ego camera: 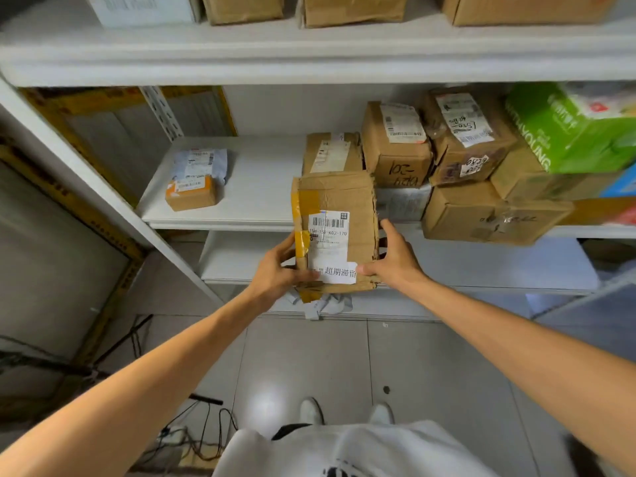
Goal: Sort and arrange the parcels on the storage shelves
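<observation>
Left grip (278, 266) and right grip (389, 259) clamp the box (339, 201) by its sides, its long axis pointing toward the shelf (258, 187) front edge, both grips equally near

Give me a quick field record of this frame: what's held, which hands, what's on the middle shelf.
held item: worn cardboard parcel
markings: yellow tape on its left edge; barcode label and white sticker on front
left hand: grips the parcel's lower left edge
right hand: grips the parcel's lower right edge
parcel position: held up in front of the middle shelf
shelf left: small brown parcel in front of a grey mailer bag
shelf right: stacked cardboard boxes, green box on top
</observation>
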`<state>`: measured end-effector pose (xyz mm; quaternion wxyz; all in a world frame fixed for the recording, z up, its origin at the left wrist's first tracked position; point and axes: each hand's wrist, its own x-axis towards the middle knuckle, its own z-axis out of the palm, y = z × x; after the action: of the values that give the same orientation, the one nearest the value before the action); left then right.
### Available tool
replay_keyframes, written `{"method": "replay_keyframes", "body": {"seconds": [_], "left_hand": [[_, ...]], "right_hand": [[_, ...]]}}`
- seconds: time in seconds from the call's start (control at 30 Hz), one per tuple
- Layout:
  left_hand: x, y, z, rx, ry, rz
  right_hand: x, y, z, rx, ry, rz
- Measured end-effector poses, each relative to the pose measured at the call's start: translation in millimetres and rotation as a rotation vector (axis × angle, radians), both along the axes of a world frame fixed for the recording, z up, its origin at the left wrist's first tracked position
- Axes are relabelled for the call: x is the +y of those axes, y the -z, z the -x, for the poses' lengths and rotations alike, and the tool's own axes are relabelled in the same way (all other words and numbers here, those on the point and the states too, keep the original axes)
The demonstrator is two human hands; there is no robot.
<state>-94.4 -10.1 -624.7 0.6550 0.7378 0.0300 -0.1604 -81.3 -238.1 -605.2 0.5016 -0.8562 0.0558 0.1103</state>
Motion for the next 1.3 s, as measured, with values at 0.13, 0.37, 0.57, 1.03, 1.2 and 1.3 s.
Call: {"method": "replay_keyframes", "body": {"seconds": [0.13, 0.37, 0.57, 1.03, 1.2, 1.3], "left_hand": [[-28.4, 16.7, 8.6, 0.074, 0.027, 0.055], [-89.1, 40.7, 21.0, 0.166, 0.161, 0.104], [-153.1, 55.2, 28.1, 0.237, 0.353, 0.101], [-399.6, 37.4, 104.1, 0.108, 1.177, -0.086], [-491.1, 24.6, 164.4, 0.058, 1.394, -0.127], [-541.3, 20.4, 207.3, 0.050, 1.511, -0.116]], "right_hand": [[-25.6, 17.8, 24.8, 0.010, 0.079, -0.030], [-79.8, 37.1, 73.3, 0.041, 0.256, -0.054], [-129.5, 52.8, 130.1, 0.028, 0.452, -0.133], [-247.3, 48.9, 328.2, -0.047, 1.200, -0.127], [-287.6, 35.7, 398.8, -0.084, 1.425, -0.156], [-309.2, 30.8, 442.7, -0.092, 1.543, -0.124]]}}
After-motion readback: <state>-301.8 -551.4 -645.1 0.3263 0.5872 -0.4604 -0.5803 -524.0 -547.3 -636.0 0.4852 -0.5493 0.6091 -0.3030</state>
